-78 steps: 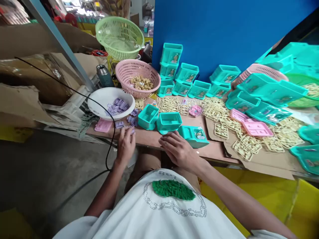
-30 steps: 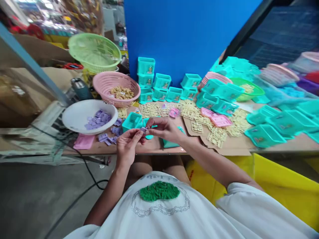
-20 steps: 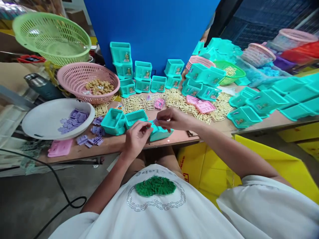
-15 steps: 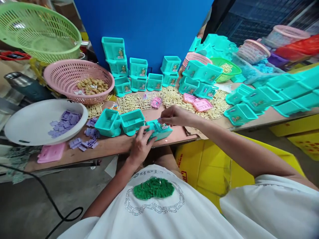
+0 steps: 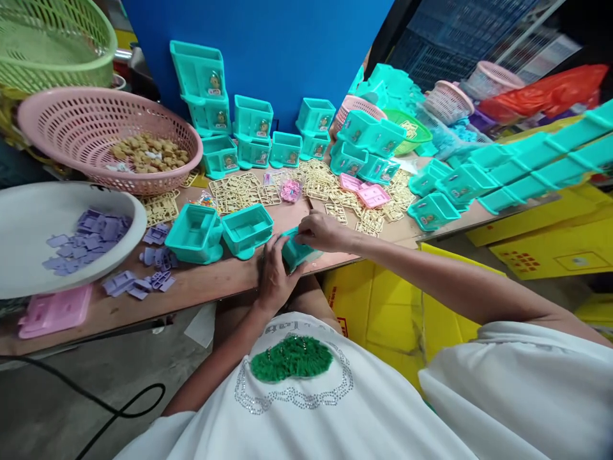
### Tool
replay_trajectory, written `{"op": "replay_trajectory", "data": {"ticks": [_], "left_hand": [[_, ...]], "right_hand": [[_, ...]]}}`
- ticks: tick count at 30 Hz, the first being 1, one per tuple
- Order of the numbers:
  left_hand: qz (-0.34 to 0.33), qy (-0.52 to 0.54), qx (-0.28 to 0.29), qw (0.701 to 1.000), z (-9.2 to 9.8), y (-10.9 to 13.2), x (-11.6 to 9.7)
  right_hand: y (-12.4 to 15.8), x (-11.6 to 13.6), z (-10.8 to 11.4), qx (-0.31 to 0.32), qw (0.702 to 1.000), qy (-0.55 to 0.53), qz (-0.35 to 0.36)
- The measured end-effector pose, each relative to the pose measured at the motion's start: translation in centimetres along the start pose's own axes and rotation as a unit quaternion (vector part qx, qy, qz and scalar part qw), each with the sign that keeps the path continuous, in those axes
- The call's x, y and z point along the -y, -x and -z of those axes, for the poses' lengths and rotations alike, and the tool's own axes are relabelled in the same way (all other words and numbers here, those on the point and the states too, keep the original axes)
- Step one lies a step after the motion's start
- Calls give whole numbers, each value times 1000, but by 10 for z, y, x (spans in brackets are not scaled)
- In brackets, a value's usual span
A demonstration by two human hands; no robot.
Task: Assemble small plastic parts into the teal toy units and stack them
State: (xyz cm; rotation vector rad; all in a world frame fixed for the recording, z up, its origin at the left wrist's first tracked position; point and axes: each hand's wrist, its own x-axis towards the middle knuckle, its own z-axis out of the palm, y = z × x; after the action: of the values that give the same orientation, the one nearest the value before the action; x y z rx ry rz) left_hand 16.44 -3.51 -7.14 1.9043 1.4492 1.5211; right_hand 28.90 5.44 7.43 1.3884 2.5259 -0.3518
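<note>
Head view: at the table's point(image 5: 205, 282) near edge, a teal box point(image 5: 294, 257) sits under both hands. Left hand point(image 5: 276, 281) is partly closed, fingers and thumb bracing the box's side. Right hand point(image 5: 323, 231) has fingers curled together at the box's top; any part pinched there is hidden. Box is judged light, stiff and smooth, liable to slide; hold is best taken on opposite side walls. Beyond lie cream frames point(image 5: 239, 193), then stacked boxes point(image 5: 204, 76) before a blue panel point(image 5: 268, 45).

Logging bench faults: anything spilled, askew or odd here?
Purple parts lie loose on the table beside the white bowl of similar ones; spilled or set out, can't tell. White bits sit among tan pieces in the pink basket, a mismatch.
</note>
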Motion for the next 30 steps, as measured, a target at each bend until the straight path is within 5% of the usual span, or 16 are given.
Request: {"op": "replay_trajectory", "data": {"ticks": [13, 23, 30], "left_hand": [[26, -11, -1, 1000, -7, 0, 6], [33, 13, -5, 999, -8, -1, 7], [25, 23, 6, 999, -5, -3, 8]], "right_hand": [[-2, 12, 4, 34, 996, 42, -71], [4, 48, -10, 6, 987, 138, -84], [-7, 47, 0, 49, 978, 120, -162]]}}
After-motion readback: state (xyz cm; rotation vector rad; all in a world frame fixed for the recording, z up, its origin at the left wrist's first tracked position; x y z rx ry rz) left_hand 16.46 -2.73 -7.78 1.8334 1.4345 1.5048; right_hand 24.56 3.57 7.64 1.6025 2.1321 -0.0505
